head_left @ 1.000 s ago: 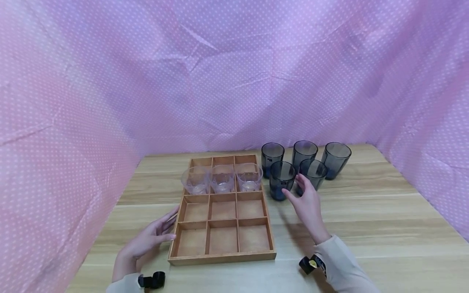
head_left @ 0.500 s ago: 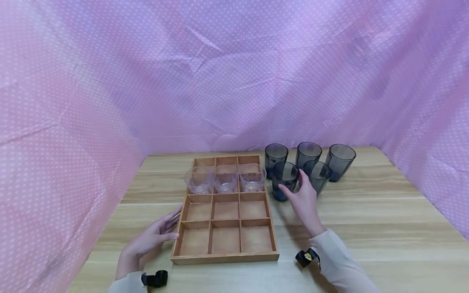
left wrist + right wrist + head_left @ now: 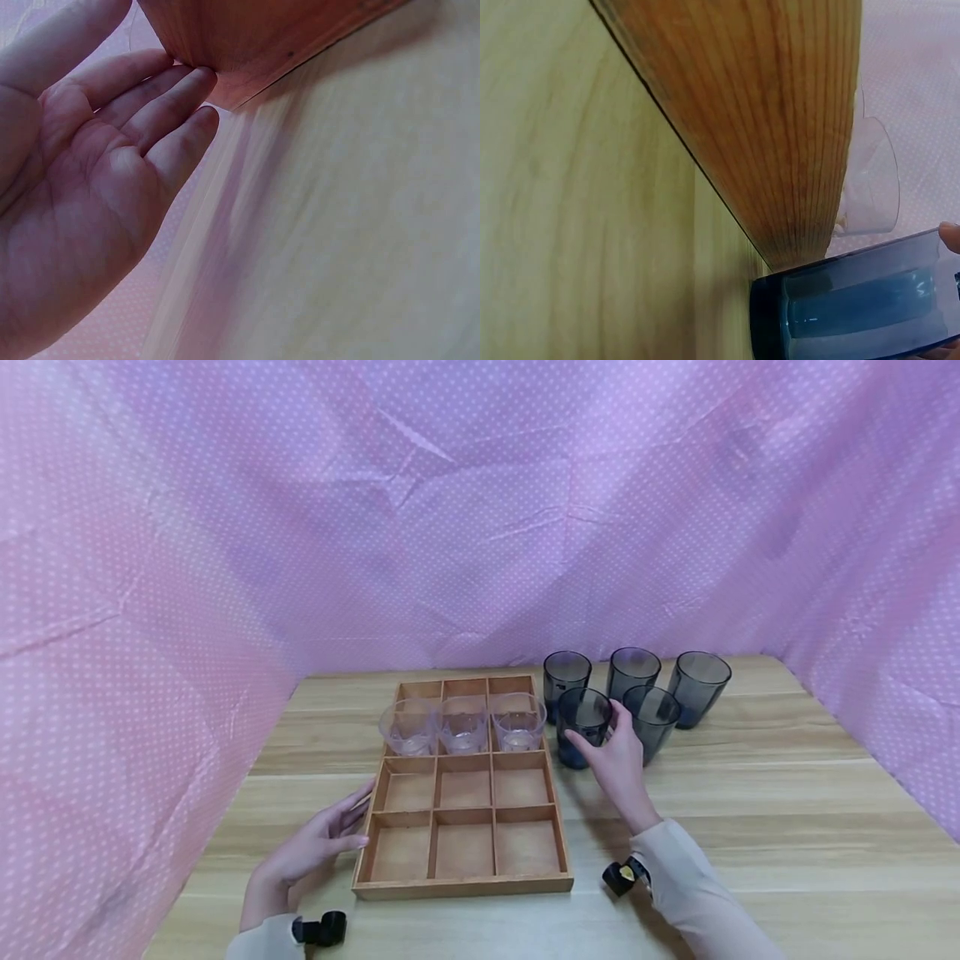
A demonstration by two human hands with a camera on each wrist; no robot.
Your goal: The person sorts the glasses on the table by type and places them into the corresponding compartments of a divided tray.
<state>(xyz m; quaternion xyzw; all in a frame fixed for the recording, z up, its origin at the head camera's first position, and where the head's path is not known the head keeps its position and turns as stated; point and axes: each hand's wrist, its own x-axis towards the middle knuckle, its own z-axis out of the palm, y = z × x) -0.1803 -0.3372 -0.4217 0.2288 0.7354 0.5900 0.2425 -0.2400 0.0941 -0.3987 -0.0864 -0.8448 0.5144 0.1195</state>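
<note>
My right hand grips the front left dark grey tumbler, thumb on its near side and fingers on its right. In the right wrist view this tumbler stands close to the tray's side, and only bits of the hand show. My left hand has fairly straight fingers touching the left side of a wooden tray with compartments. Its fingertips meet the tray wall in the left wrist view. Three clear cups sit in a row in the tray's back compartments.
Several other dark tumblers stand upright right of the tray: one at back left, one at back middle, one at back right and one beside my right hand. A pink dotted cloth surrounds the wooden table.
My right hand has moved slightly left and closed its thumb and fingers onto the front left tumbler. The left hand stays at the tray's side. The whole view has shifted a little.
</note>
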